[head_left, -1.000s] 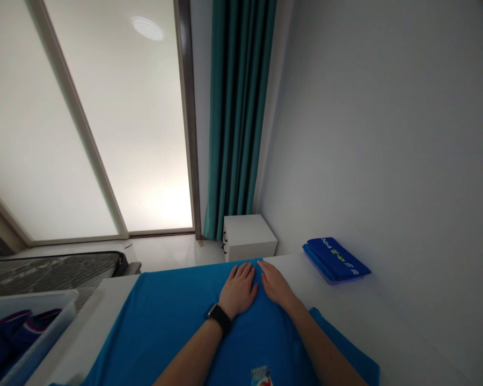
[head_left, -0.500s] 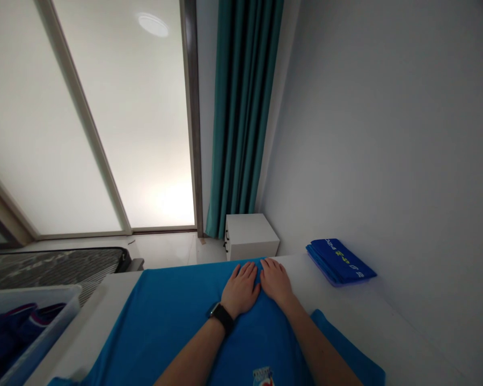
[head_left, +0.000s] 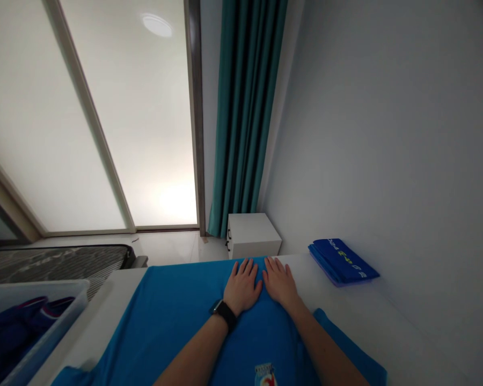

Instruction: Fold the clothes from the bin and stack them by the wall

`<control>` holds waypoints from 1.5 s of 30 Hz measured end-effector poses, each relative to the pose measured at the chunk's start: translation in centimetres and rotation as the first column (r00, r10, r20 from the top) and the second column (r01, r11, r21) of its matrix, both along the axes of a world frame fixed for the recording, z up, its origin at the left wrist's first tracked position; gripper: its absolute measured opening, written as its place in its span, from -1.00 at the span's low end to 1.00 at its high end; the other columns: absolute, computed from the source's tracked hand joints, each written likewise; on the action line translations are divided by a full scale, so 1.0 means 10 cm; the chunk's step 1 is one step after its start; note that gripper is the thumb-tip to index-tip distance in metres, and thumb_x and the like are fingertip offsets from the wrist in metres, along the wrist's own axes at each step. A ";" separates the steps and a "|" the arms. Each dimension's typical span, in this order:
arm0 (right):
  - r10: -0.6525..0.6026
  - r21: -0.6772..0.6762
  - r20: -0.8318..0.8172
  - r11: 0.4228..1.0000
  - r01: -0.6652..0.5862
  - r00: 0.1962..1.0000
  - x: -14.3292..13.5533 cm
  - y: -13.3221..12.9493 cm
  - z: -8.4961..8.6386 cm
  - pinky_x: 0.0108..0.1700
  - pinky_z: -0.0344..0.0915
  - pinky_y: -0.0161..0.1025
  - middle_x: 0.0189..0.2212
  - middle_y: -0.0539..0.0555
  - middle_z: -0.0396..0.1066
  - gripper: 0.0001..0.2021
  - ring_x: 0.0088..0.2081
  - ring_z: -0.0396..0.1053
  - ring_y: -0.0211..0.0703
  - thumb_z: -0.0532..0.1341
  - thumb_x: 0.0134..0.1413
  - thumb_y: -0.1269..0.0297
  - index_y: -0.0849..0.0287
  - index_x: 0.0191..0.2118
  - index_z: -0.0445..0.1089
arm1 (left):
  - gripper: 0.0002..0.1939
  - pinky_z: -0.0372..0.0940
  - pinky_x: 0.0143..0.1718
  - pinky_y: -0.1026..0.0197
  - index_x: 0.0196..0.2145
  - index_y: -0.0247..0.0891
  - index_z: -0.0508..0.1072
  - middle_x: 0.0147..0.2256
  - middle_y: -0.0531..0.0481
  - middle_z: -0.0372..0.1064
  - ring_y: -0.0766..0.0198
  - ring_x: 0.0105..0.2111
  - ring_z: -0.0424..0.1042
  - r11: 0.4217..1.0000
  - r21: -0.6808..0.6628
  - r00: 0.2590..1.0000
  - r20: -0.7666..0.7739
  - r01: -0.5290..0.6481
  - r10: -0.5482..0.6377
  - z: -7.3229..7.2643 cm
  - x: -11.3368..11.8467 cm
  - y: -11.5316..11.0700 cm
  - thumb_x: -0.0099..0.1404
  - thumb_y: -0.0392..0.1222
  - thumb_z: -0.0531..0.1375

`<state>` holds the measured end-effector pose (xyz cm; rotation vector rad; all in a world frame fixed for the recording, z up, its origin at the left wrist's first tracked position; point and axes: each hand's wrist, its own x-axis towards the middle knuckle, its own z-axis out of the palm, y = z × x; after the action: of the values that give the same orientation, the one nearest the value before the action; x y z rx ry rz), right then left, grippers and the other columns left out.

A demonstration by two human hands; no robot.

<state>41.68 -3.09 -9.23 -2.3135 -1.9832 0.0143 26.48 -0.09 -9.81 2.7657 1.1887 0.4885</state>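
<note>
A bright blue T-shirt point(head_left: 161, 316) lies spread over a white table point(head_left: 354, 316), with a small printed badge near the bottom of the view. My left hand point(head_left: 242, 287), with a dark watch on its wrist, rests flat on the shirt close to the table's far edge. Beside it, my right hand point(head_left: 279, 281) also lies palm down on the cloth, fingers stretched out. The two thumbs are close together. Neither hand grips anything. Part of the shirt is hidden beneath my forearms, and a sleeve shows to the right.
Folded dark blue garments point(head_left: 342, 261) with printed lettering lie at the right by the wall. A translucent bin point(head_left: 70, 316) holding dark blue clothing stands at the left. Beyond the table are a white drawer cabinet point(head_left: 253, 230), a teal curtain point(head_left: 245, 118) and frosted sliding doors point(head_left: 153, 118).
Both hands stay flat on the shirt, with the fingers slightly more spread. The whole view has shifted a little, so everything sits slightly farther right.
</note>
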 end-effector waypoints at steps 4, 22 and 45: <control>0.055 0.029 0.028 0.998 -0.056 0.998 -0.08 -0.09 0.08 0.35 -0.37 0.14 0.33 0.23 0.06 -0.46 0.37 -0.13 0.05 -0.15 0.30 0.28 0.31 0.32 0.12 | -0.47 -0.14 0.32 -0.12 0.28 -0.26 0.20 0.30 -0.13 0.11 0.06 0.32 0.00 1.000 -0.002 1.000 -0.005 -0.006 0.006 0.01 0.00 0.01 0.43 -0.09 -0.09; 0.048 -0.042 -0.050 0.998 -0.050 0.998 -0.19 -0.23 -0.04 0.35 -0.40 0.10 0.41 0.11 -0.23 -0.39 0.40 -0.28 -0.08 -0.24 0.35 0.06 0.23 0.40 -0.12 | -0.43 -0.13 0.32 -0.11 0.30 -0.33 0.16 0.32 -0.18 0.03 0.06 0.34 -0.03 0.992 -0.051 0.991 -0.071 -0.116 0.112 0.09 -0.38 0.03 0.45 -0.01 -0.11; 0.002 -0.156 0.112 0.988 0.016 0.994 -0.15 -0.13 -0.12 0.36 -0.36 0.16 0.39 0.10 -0.14 -0.41 0.39 -0.21 -0.06 -0.22 0.32 0.12 0.20 0.39 -0.07 | -0.51 0.01 0.22 -0.06 0.20 -0.30 0.29 0.22 -0.23 0.20 -0.04 0.21 0.13 0.737 -0.011 0.736 -0.075 -0.676 0.673 0.12 -2.50 0.06 0.39 -0.07 0.03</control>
<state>40.15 -4.42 -10.41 -2.4692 -2.0976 0.0426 1.47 0.49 -8.58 2.2378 2.1991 0.4060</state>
